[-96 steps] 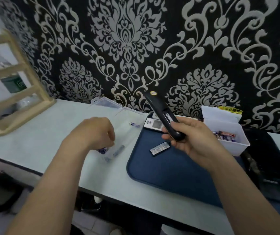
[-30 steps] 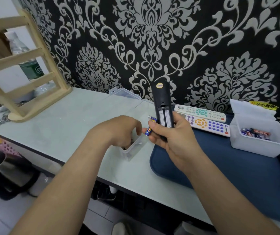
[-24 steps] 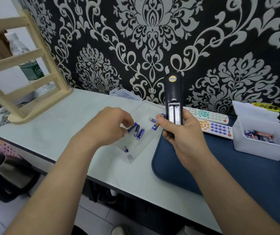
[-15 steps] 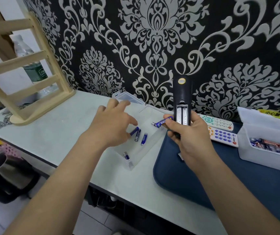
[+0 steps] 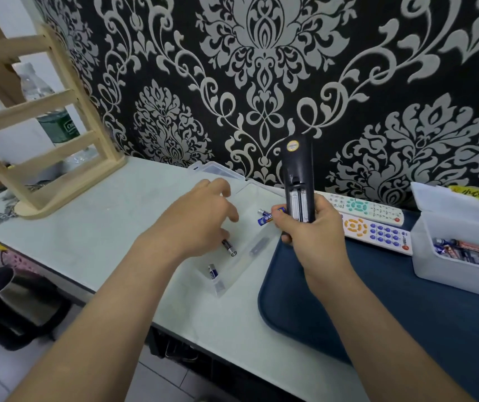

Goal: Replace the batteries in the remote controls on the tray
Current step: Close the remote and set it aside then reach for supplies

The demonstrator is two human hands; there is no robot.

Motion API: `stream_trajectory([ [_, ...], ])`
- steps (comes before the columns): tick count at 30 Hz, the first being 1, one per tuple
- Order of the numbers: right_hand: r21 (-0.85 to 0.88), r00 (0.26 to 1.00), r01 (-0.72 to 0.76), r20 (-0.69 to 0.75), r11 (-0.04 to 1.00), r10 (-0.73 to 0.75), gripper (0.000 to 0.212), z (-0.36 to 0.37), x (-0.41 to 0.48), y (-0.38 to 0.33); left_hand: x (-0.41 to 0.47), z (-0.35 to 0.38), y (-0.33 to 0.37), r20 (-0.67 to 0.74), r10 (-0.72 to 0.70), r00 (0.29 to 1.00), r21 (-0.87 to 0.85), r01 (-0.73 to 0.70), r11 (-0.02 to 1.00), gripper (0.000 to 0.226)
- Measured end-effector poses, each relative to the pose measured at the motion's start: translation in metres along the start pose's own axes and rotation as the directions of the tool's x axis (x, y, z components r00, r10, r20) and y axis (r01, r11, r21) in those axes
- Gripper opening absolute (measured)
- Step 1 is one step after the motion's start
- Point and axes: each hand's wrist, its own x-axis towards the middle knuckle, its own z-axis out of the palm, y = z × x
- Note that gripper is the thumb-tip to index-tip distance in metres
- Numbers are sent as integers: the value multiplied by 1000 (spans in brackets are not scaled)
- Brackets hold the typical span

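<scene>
Black remote mid-swap, two more to do
The right grip clasps the black remote, bay open, plus a blue battery; the left grip hovers slack over the bench's clear box; two white remotes lie on the tray.

Both bare forearms reach forward from the bottom edge and converge toward the middle. The left hand hovers palm down above the surface, wrist nearly straight, its back toward the camera. Its fingers are loosely spread and bent slightly downward, the thumb angled toward the right hand, and no grasp shows. The right hand is raised a little higher, knuckles toward the camera, fingers curled round the lower end of a black remote that it holds upright. Its fingertips on the left side also pinch a small battery that sticks out toward the left hand.
</scene>
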Motion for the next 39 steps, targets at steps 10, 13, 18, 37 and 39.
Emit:
stream_trajectory([
  [10, -161, 991, 130, 53, 978, -123, 18, 3, -1, 4, -13, -8, 0, 140, -71, 988, 349, 19, 937, 59],
  [13, -200, 990, 137, 63, 970, -127, 16, 3, -1, 3, -5, -7, -2, 179, -13, 984, 352, -51, 935, 60],
  [18, -49, 998, 36, 61, 998, -33, 19, 0, -6, -1, -7, -10, -12, 33, 7, 999, -18, -6, 1000, 46],
  [37, 560, 947, -315, 236, 766, 218, 20, -4, -18, -27, -27, -11, 31, 60, -242, 969, -942, -25, -334, 27],
  [39, 558, 943, -330, 239, 761, 234, 16, -4, -20, -27, -27, -12, 37, 56, -189, 980, -951, -5, -308, 26],
])
